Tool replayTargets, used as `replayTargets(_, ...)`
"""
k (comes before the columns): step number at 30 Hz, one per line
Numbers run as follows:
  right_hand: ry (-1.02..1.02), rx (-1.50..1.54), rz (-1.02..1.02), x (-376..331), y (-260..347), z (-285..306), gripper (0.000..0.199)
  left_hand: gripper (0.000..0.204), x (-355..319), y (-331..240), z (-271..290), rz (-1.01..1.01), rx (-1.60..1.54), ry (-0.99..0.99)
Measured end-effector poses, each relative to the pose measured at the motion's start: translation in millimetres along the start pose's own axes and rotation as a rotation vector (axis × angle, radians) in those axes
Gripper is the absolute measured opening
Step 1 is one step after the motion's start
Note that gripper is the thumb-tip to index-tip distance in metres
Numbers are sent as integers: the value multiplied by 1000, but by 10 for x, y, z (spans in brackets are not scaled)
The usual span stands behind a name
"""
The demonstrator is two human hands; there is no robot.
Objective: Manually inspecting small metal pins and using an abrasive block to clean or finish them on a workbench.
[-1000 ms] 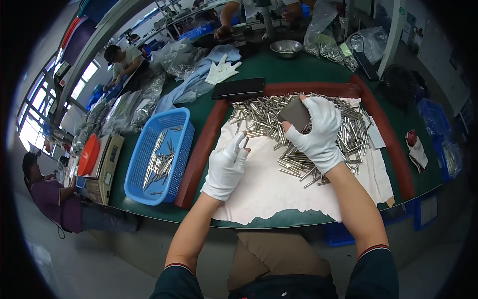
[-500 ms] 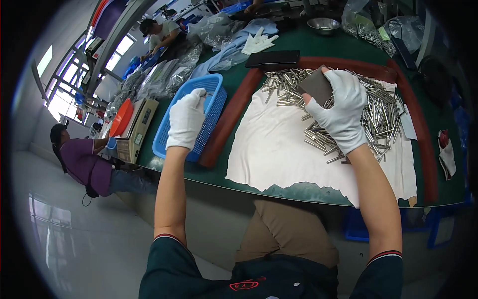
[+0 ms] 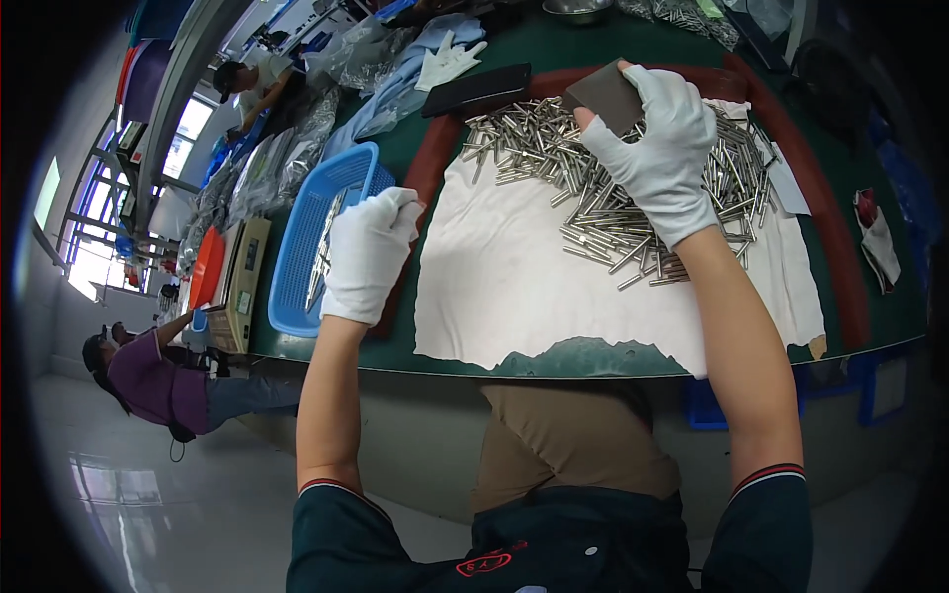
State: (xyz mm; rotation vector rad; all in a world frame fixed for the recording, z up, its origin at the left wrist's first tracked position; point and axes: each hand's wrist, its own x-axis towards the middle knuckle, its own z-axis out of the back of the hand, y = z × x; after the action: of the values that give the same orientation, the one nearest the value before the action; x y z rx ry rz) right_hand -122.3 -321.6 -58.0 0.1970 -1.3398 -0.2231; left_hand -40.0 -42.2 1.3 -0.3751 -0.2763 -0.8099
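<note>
My right hand (image 3: 657,158), in a white glove with bare thumb and fingertip, grips a flat brownish-grey square block (image 3: 605,99) by its edges. Beneath and around it spreads a heap of short metal pins (image 3: 736,193) on a white cloth (image 3: 484,277). My left hand (image 3: 371,252), also gloved, is closed with its fingers curled; whether anything is inside them is hidden. It hovers at the right side of a blue plastic basket (image 3: 282,282), where some metal pins (image 3: 321,252) lie.
Padded red-brown strips (image 3: 825,217) border the cloth on the green table (image 3: 593,361). A black phone-like slab (image 3: 477,91) and a white glove (image 3: 450,61) lie at the back. Left of the basket stands a scale (image 3: 237,287). Two people work farther left.
My left hand has moved from over the basket toward its right side, uncovering pins inside. My right hand still holds the block over the heap. The whole view has shifted somewhat.
</note>
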Motion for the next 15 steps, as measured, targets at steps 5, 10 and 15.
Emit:
replayTargets(5, 6, -44, -25, 0, -24, 3, 59, 7, 127, -360, -476, -313, 76, 64)
replayTargets(10, -9, -75, 3, -9, -48, -18, 60, 17, 293, -484, -786, -234, -97, 177)
replayTargets(15, -26, -97, 14, 36, -146, -7, 59, 14, 479, -729, -847, -350, -85, 133)
